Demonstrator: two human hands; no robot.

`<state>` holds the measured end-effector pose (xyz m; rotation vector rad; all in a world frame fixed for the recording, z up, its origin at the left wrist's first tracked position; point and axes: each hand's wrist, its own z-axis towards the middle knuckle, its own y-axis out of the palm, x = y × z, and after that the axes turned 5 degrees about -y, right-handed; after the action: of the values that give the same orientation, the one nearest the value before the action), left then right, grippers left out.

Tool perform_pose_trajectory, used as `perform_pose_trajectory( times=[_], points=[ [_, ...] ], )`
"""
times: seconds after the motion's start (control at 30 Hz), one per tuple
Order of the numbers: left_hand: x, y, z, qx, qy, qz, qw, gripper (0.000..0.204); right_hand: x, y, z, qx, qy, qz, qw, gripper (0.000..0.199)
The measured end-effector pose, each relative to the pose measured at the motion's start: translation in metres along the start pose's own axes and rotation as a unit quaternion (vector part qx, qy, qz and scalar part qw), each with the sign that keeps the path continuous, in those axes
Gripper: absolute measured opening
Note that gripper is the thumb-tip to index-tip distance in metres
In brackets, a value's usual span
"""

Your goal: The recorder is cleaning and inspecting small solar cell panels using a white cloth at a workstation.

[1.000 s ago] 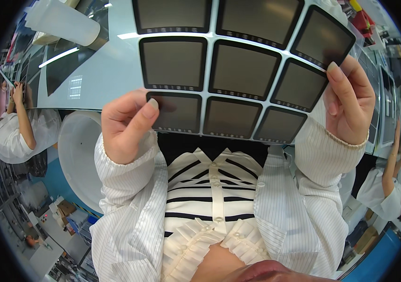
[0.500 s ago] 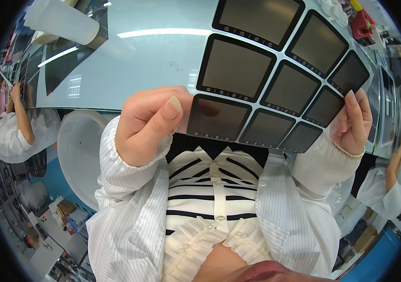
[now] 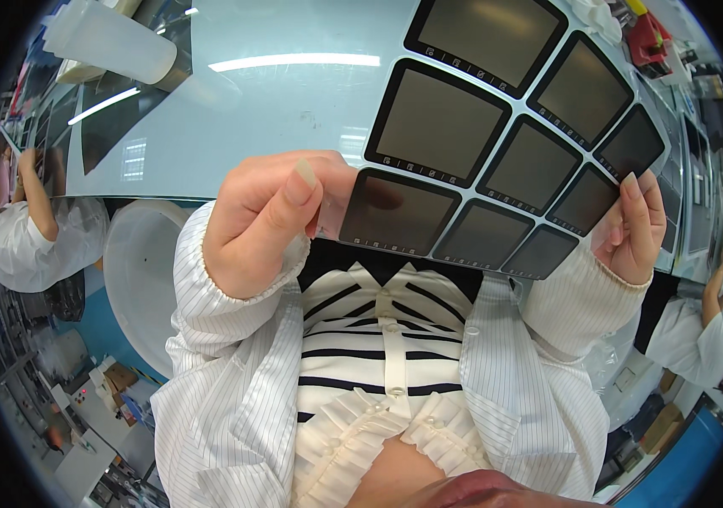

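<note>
1. Up close to the camera, a transparent sheet [image 3: 497, 161] printed with dark, black-framed square panels is held above a pale grey counter [image 3: 209, 110].
2. The left hand [image 3: 264, 220] pinches the sheet's lower left corner, its thumb lying flat on the near face and its curled fingers behind; the hand is closed on the sheet.
3. The right hand [image 3: 632, 224] grips the sheet's lower right edge, fingers folded round it with the fingertips showing on top.
4. About 8 panels show, running in 2 slanted rows from the lower left toward the upper right, and the sheet sits tilted, with its right end nearer the counter's far side.
5. Both forearms wear white pinstriped sleeves [image 3: 226, 381], which rise from the lower edge over a black-and-white striped top.
6. A translucent white plastic bottle [image 3: 111, 38] lies on the counter at the upper left, well apart from the sheet.
7. A white round stool [image 3: 137, 279] stands below the counter's edge on the left.
8. Another person in white [image 3: 31, 229] works at the far left, and a second co-worker [image 3: 700, 339] is at the far right.
</note>
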<state>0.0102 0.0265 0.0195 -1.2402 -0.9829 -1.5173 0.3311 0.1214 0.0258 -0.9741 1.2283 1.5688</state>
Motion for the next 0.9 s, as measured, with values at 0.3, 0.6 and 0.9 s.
perform_pose_trajectory(
  times=[0.3,0.6,0.9],
  points=[
    [0.006,0.005,-0.006,0.002,0.010,0.026,1.000,0.047,0.003,-0.009,-0.006,-0.020,-0.017,0.010,1.000,0.027],
    [0.019,0.007,-0.007,0.013,0.009,0.020,1.000,0.047,-0.001,-0.014,-0.007,-0.049,-0.031,0.057,0.997,0.027],
    [0.021,-0.001,-0.007,0.009,0.014,0.074,0.997,0.049,-0.004,-0.008,-0.004,-0.050,-0.046,0.059,0.996,0.023]
  ],
)
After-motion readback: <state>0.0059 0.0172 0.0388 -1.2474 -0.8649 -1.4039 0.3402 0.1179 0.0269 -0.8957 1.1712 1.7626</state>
